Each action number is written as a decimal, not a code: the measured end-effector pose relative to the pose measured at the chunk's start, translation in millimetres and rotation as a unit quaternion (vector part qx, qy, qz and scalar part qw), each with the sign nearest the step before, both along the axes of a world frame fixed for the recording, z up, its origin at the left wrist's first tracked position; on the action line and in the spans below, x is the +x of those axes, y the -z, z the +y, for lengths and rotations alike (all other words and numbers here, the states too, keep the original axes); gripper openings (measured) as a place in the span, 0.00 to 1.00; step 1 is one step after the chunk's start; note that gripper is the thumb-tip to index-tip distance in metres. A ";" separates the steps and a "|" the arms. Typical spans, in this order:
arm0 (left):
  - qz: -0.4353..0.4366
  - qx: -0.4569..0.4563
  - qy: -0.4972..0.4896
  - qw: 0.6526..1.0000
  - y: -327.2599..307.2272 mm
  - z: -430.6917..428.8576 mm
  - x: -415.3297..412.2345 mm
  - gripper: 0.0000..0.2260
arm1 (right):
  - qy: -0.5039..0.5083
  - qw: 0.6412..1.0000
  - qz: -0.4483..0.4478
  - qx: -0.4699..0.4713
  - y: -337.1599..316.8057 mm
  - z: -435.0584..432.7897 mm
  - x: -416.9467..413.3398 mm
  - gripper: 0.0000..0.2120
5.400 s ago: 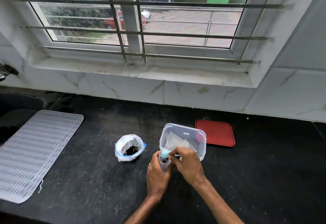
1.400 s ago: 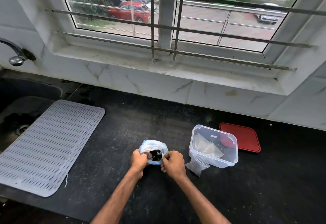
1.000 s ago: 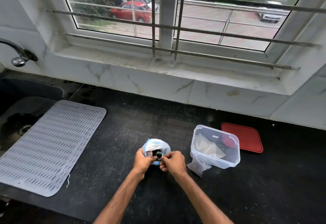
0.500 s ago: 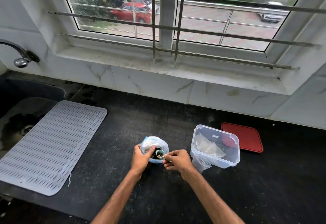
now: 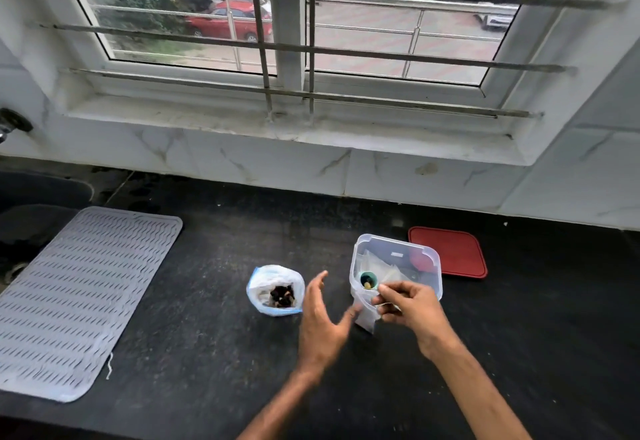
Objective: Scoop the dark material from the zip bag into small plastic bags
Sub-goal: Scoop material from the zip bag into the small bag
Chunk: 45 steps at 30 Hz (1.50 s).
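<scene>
Black stone counter (image 5: 194, 353) under a barred window (image 5: 287, 34), everything for the job set toward its middle. Zip bag (image 5: 275, 290) standing upright there, mouth rolled wide, dark material (image 5: 282, 296) visible at the bottom; kept open like that, probably, so a scoop can go in without a hand to steady it. Just right of it, a small plastic bag (image 5: 365, 313) leaning against the near wall of a clear tub (image 5: 427, 259), propped so its mouth faces up. Right hand (image 5: 407, 306) over that bag, fingers pinched closed on the handle of a small teal scoop (image 5: 368, 280), bowl loaded with what looks like a dark and yellowish bit and poised at or just over the bag's mouth. Left hand (image 5: 323, 322) between the two bags, fingers spread and holding nothing, fingertips touching or nearly touching the small bag's left edge; likely coming in to hold the mouth apart for the tip-in. Inside the tub, more folded small bags and something red, not clear what. Red lid (image 5: 450, 252) flat behind the tub toward the counter's back edge, out of the way. Grey ribbed mat (image 5: 76, 294) well apart at the counter's left end, beside the sink (image 5: 34, 194). Risk, as a judgement: limp bag collapsing and spilling the scoopful.
</scene>
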<state>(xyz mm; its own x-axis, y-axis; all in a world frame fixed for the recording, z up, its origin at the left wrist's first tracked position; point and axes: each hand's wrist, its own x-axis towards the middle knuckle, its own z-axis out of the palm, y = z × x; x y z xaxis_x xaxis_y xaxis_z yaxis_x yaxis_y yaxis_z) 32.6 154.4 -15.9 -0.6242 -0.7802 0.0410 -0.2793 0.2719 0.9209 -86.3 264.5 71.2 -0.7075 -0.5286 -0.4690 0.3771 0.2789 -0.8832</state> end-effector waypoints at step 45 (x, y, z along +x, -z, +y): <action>-0.002 -0.054 -0.114 0.992 14.6 32.8 -24.8 0.31 | -0.075 0.932 0.351 0.041 39.6 13.2 -17.3 0.02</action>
